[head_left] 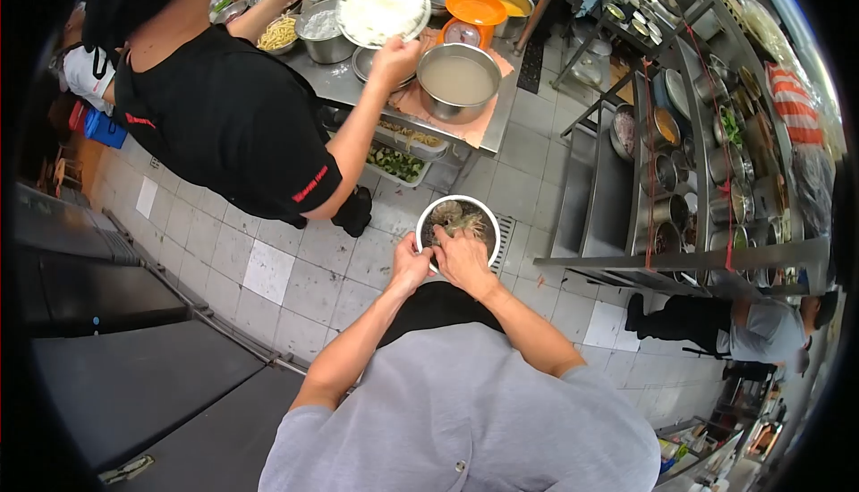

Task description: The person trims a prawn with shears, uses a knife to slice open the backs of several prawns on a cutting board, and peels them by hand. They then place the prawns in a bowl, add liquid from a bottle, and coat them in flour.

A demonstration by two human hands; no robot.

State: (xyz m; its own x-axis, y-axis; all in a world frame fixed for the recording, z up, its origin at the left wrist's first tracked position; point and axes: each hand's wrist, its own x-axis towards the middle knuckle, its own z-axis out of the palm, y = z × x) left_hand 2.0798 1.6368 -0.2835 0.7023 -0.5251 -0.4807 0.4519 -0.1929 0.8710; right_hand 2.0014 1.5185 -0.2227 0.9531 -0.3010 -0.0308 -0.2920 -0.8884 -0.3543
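Note:
A white-rimmed round bowl [494, 224] is held in front of my body. Inside it lie greyish-brown pieces that look like raw shrimp [461, 216]. My left hand [411, 264] is closed on the bowl's near left rim. Over the near right side of the bowl, my right hand [463, 260] reaches in with bent fingers among the shrimp. Its fingertips are partly hidden, and what they grip cannot be made out.
A co-worker in black [237, 107] stands front left, holding a bowl of white shreds [385, 11]. The steel counter [494, 132] carries a pot of cloudy liquid [459, 80] and an orange scale [474, 9]. Right is a shelf rack [680, 264] of pots; another person [761, 328] stands beyond.

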